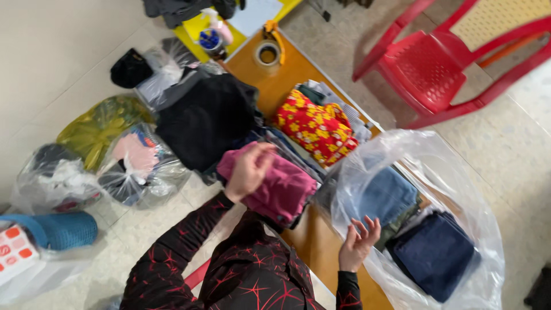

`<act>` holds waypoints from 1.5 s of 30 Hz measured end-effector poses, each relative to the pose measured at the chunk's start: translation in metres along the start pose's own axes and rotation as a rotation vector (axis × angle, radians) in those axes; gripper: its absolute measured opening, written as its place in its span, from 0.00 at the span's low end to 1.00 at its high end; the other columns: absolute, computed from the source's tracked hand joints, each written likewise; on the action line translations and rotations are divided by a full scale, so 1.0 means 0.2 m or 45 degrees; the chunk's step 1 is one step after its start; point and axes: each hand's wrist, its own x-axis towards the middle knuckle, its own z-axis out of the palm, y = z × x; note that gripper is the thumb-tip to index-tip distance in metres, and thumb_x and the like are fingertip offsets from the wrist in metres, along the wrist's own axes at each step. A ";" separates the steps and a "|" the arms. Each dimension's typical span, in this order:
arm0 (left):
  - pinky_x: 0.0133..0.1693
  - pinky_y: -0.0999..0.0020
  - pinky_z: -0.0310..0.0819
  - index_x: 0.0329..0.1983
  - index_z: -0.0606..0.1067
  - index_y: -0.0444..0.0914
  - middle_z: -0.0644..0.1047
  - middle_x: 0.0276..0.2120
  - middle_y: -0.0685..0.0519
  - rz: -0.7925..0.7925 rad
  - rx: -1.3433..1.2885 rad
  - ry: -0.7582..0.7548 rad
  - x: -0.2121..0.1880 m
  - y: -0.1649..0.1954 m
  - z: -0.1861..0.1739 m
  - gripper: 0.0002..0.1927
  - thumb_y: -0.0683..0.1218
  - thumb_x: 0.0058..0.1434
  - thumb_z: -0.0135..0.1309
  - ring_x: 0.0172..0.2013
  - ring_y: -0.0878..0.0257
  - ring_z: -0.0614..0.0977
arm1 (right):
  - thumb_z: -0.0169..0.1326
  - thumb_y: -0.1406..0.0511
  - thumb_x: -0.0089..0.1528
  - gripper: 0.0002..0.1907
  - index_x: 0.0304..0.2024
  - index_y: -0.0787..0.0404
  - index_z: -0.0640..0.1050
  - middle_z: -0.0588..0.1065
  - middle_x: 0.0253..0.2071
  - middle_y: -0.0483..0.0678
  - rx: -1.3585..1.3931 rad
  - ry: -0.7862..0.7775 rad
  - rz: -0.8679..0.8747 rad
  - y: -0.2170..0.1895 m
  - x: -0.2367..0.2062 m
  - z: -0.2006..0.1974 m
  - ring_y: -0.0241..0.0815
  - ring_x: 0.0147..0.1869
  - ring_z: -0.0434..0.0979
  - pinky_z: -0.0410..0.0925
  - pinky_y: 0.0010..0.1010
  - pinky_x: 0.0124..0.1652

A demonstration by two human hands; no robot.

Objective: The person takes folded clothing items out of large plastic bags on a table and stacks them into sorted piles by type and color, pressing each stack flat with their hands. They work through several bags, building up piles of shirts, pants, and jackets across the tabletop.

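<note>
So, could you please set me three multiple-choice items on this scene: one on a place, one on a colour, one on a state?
1. Where does the left hand rest?
A. on the folded magenta garment
B. on the red plastic chair
C. on the tape roll

2. What colour are the flowers on the red folded cloth?
A. blue
B. yellow
C. white

3. How is the right hand at the clear plastic bag?
A. clenched in a fist
B. gripping the tape roll
C. open, fingers spread at the bag's mouth

Answers: 1 A, the palm lies on the magenta pile; 2 B, yellow blooms cover the red cloth; 3 C, the fingers are splayed beside the bag's edge.
</note>
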 end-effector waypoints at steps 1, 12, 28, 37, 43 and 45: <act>0.43 0.71 0.78 0.53 0.76 0.34 0.83 0.41 0.49 0.029 -0.064 0.182 0.00 -0.09 -0.11 0.12 0.39 0.67 0.55 0.39 0.65 0.83 | 0.51 0.77 0.66 0.38 0.75 0.59 0.53 0.64 0.67 0.55 0.028 -0.065 -0.072 -0.07 0.00 0.11 0.42 0.57 0.75 0.70 0.27 0.47; 0.56 0.60 0.69 0.66 0.60 0.36 0.69 0.55 0.45 -0.626 -0.421 0.929 -0.23 -0.98 -0.59 0.35 0.43 0.59 0.63 0.56 0.54 0.72 | 0.49 0.77 0.65 0.35 0.73 0.60 0.56 0.72 0.57 0.53 0.379 -1.103 0.240 -0.66 -0.13 1.10 0.43 0.53 0.80 0.75 0.32 0.51; 0.35 0.59 0.80 0.36 0.75 0.38 0.78 0.32 0.51 -0.980 -1.600 0.517 -0.13 -0.90 -0.71 0.07 0.46 0.60 0.57 0.29 0.54 0.81 | 0.46 0.55 0.70 0.28 0.68 0.63 0.64 0.74 0.56 0.52 0.447 -1.473 1.337 -0.46 -0.34 1.51 0.46 0.62 0.75 0.69 0.38 0.59; 0.44 0.62 0.81 0.40 0.75 0.36 0.80 0.41 0.51 -0.722 -1.367 0.171 -0.08 -0.68 -0.84 0.07 0.45 0.65 0.55 0.42 0.55 0.84 | 0.43 0.54 0.71 0.23 0.54 0.67 0.73 0.78 0.50 0.55 1.052 -0.968 1.481 -0.40 0.03 1.91 0.51 0.51 0.81 0.74 0.44 0.52; 0.48 0.63 0.76 0.48 0.74 0.35 0.80 0.46 0.49 -0.637 -1.191 0.361 -0.20 -0.83 -0.79 0.13 0.48 0.66 0.50 0.46 0.59 0.83 | 0.46 0.75 0.68 0.07 0.46 0.70 0.73 0.78 0.47 0.55 0.972 -0.789 1.456 -0.39 0.15 1.97 0.51 0.51 0.81 0.76 0.44 0.51; 0.48 0.64 0.74 0.51 0.74 0.36 0.79 0.46 0.50 -0.821 -0.824 0.476 -0.22 -0.90 -0.71 0.14 0.46 0.64 0.53 0.46 0.59 0.81 | 0.44 0.74 0.68 0.08 0.46 0.72 0.73 0.79 0.48 0.56 0.975 -0.826 1.470 -0.41 0.16 1.96 0.51 0.51 0.82 0.77 0.43 0.52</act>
